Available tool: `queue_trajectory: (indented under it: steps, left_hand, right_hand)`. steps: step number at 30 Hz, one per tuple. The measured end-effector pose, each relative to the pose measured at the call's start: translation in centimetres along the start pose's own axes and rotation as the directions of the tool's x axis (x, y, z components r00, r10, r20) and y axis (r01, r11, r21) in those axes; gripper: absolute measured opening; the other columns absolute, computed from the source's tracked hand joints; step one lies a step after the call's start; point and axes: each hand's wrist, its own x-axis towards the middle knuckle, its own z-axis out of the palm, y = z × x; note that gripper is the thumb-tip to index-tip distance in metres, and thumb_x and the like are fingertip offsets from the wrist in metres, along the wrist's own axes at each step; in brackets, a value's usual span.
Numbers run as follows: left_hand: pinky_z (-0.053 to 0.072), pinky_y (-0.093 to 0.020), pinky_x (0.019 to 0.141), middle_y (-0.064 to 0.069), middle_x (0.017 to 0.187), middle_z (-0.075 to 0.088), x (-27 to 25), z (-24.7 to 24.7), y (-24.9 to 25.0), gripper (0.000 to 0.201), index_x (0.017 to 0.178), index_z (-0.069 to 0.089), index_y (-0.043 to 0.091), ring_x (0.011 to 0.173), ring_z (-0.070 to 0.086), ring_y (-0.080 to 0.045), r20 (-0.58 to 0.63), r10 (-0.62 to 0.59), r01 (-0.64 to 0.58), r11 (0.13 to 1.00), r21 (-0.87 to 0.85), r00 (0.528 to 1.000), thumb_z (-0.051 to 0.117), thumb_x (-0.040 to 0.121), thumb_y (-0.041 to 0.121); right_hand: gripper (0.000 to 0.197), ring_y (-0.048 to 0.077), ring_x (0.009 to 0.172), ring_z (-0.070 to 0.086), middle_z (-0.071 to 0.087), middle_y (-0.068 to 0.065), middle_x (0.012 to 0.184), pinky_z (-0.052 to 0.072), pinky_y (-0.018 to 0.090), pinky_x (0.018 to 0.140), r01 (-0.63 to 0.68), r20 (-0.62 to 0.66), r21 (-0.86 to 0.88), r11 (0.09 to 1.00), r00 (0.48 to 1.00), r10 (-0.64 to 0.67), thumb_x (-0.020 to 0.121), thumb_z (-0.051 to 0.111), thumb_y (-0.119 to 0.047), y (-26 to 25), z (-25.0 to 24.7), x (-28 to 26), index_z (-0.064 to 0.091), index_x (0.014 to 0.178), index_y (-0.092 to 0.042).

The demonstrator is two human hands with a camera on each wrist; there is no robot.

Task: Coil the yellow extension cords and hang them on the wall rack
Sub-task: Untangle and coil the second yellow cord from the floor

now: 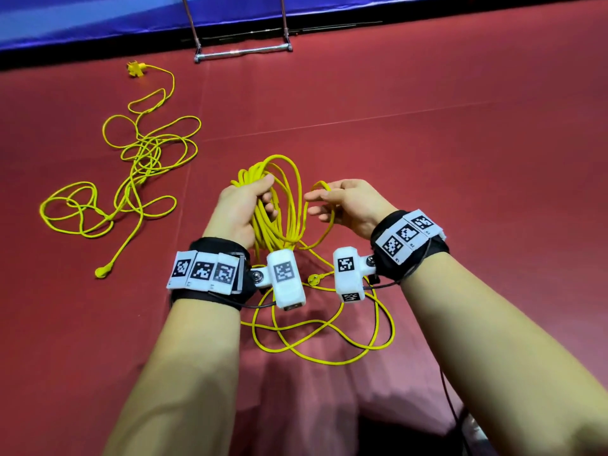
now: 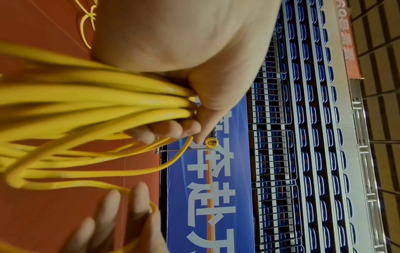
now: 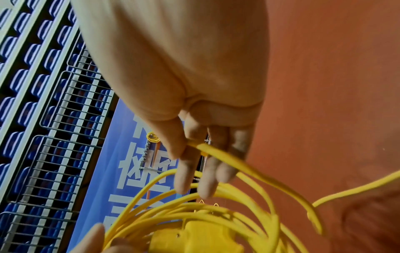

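We see the left hand (image 1: 241, 209) wrapped tight round a bundle of yellow coils (image 1: 279, 205), held above the red floor (image 1: 427, 159). The right hand (image 1: 348, 202), fingers loosely extended, pinches one loop of that cord (thumb against forefinger). A second cord (image 1: 138, 166) lies tangled far left; the metal rack (image 1: 243, 54) stands farther off.

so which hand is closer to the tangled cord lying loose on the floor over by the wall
Left. The left hand, gripping the coil, sits just to the right of the tangled cord. The right hand is farther off, on the coil's other side.
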Motion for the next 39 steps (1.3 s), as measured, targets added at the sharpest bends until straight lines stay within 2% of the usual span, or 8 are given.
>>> queue_trajectory:
  steps: [3, 5, 9, 13, 21, 28, 34, 39]
  left_hand:
    - [0.048, -0.025, 0.051, 0.003, 0.052, 0.048, 0.1, 0.2, -0.3, 0.021, 0.076, 0.056, 0.013, 0.044, 0.047, -0.011, 0.029, -0.036, 0.036, 0.999, -0.003, 0.999, 0.062, 0.095, 0.019]
    - [0.05, -0.026, 0.053, 0.003, 0.054, 0.05, 0.0, 0.4, -0.5, 0.021, 0.077, 0.057, 0.013, 0.045, 0.049, -0.011, 0.042, -0.053, 0.054, 0.998, -0.015, 0.998, 0.06, 0.097, 0.02]
    - [0.051, -0.026, 0.05, 0.001, 0.055, 0.054, -0.1, 0.7, -0.7, 0.023, 0.077, 0.057, 0.01, 0.043, 0.051, -0.012, 0.03, -0.056, 0.057, 0.998, -0.035, 0.998, 0.058, 0.098, 0.019]
    - [0.047, -0.026, 0.049, 0.0, 0.051, 0.049, -0.4, 1.1, -0.9, 0.028, 0.073, 0.054, 0.008, 0.039, 0.047, -0.013, 0.01, -0.053, 0.053, 0.998, -0.017, 0.999, 0.058, 0.098, 0.019]
    - [0.047, -0.027, 0.051, -0.003, 0.048, 0.049, -0.7, 1.5, -1.1, 0.034, 0.067, 0.053, 0.008, 0.04, 0.048, -0.014, 0.058, -0.04, 0.037, 0.998, 0.045, 0.998, 0.059, 0.097, 0.022]
    - [0.047, -0.027, 0.051, -0.01, 0.062, 0.052, -0.7, 2.0, -1.6, 0.035, 0.067, 0.055, 0.007, 0.047, 0.05, -0.017, 0.16, -0.044, 0.034, 0.997, 0.068, 0.986, 0.057, 0.098, 0.024]
    - [0.051, -0.026, 0.049, -0.017, 0.072, 0.054, -0.5, 1.6, -1.3, 0.035, 0.07, 0.056, 0.003, 0.044, 0.051, -0.016, 0.163, -0.032, 0.022, 0.998, 0.066, 0.986, 0.054, 0.1, 0.022]
    - [0.049, -0.026, 0.048, -0.008, 0.063, 0.056, -0.6, 1.5, -1.3, 0.03, 0.073, 0.06, 0.006, 0.045, 0.051, -0.015, 0.148, -0.035, 0.028, 0.998, 0.051, 0.988, 0.054, 0.099, 0.019]
  right_hand:
    - [0.011, 0.016, 0.06, 0.066, 0.068, 0.001, 0.068, 0.053, 0.031, 0.067, -0.033, -0.043, -0.011, 0.999, 0.999, 0.032, 0.101, 0.051, -0.017, 0.2, 0.5, -0.1, 0.058, 0.093, -0.012]
    - [0.011, 0.015, 0.051, 0.056, 0.057, -0.001, 0.058, 0.049, 0.029, 0.063, -0.04, -0.078, -0.046, 0.998, 0.996, 0.037, 0.101, 0.051, -0.023, 0.0, 0.7, -0.1, 0.06, 0.103, -0.016]
    - [0.029, 0.015, 0.05, 0.044, 0.05, 0.003, 0.061, 0.038, 0.025, 0.055, -0.051, 0.012, -0.097, 0.994, 0.999, 0.052, 0.096, 0.042, -0.006, -0.8, 1.2, -0.2, 0.059, 0.116, -0.017]
    - [0.039, 0.014, 0.05, 0.043, 0.052, 0.005, 0.065, 0.033, 0.023, 0.049, 0.063, 0.123, -0.159, 0.985, 0.991, -0.043, 0.101, 0.041, -0.002, -0.8, 1.7, -0.5, 0.055, 0.131, -0.023]
    - [0.009, 0.016, 0.041, 0.042, 0.068, 0.011, 0.073, 0.031, 0.022, 0.043, 0.182, -0.012, -0.292, 0.939, 0.981, -0.194, 0.097, 0.053, -0.004, -0.9, 2.5, -0.8, 0.05, 0.105, -0.007]
    - [0.015, 0.012, 0.045, 0.052, 0.061, 0.009, 0.068, 0.035, 0.02, 0.041, 0.2, -0.034, -0.275, 0.94, 0.975, -0.218, 0.091, 0.056, 0.002, -0.7, 3.3, -1.0, 0.064, 0.104, 0.0]
    - [0.052, 0.015, 0.056, 0.06, 0.055, 0.007, 0.075, 0.046, 0.023, 0.052, 0.158, 0.11, -0.07, 0.985, 0.983, -0.15, 0.078, 0.037, 0.027, -0.6, 3.6, -1.3, 0.064, 0.108, -0.006]
    - [0.039, 0.022, 0.06, 0.058, 0.059, 0.012, 0.075, 0.05, 0.022, 0.052, 0.139, 0.026, 0.035, 0.99, 0.99, -0.14, 0.084, 0.044, 0.026, -1.0, 3.5, -0.8, 0.062, 0.104, -0.002]
